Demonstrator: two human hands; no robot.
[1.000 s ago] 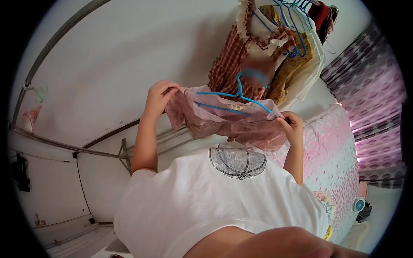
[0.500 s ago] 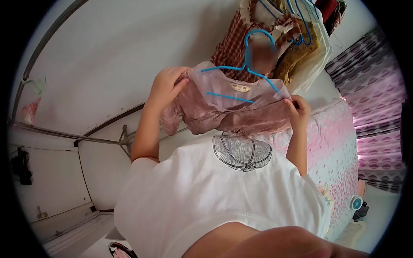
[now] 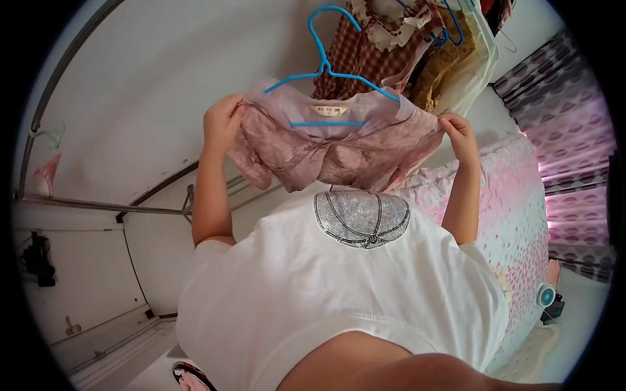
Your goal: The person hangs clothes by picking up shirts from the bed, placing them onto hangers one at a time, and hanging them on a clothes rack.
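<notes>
In the view from my head, my left fingers [image 3: 232, 106] pinch one shoulder of a dusty-pink blouse [image 3: 352, 159] and my right fingers [image 3: 456, 125] pinch the other, so the cloth is stretched between them in front of my chest, its lower part gathered in soft folds. A blue hanger [image 3: 324, 64] sits inside the neckline between my two grips; its lower bar shows just below the pale collar label [image 3: 330, 110], and its hook rises above my fingers. Beyond the blouse, up toward my right fingers, hang a brown-red checked garment [image 3: 358, 55] with a white frill, a mustard one [image 3: 433, 72] and a whitish one [image 3: 466, 85]. Below and to the right of my right fingers spreads a bed [image 3: 508, 221], its pale cover scattered with pink specks, with a small round fan [image 3: 546, 296] near its far edge. Patterned grey and pink curtains [image 3: 580, 150] run down the far right, glowing where light gets through. Past my left fingers there is a plain pale wall [image 3: 195, 52], a grey metal rail [image 3: 55, 65] bending round to the left, and a pink-patterned cone-shaped thing [image 3: 47, 173] beside it. Lower left of those fingers, something black [image 3: 38, 257] hangs against a white panel [image 3: 78, 300].
</notes>
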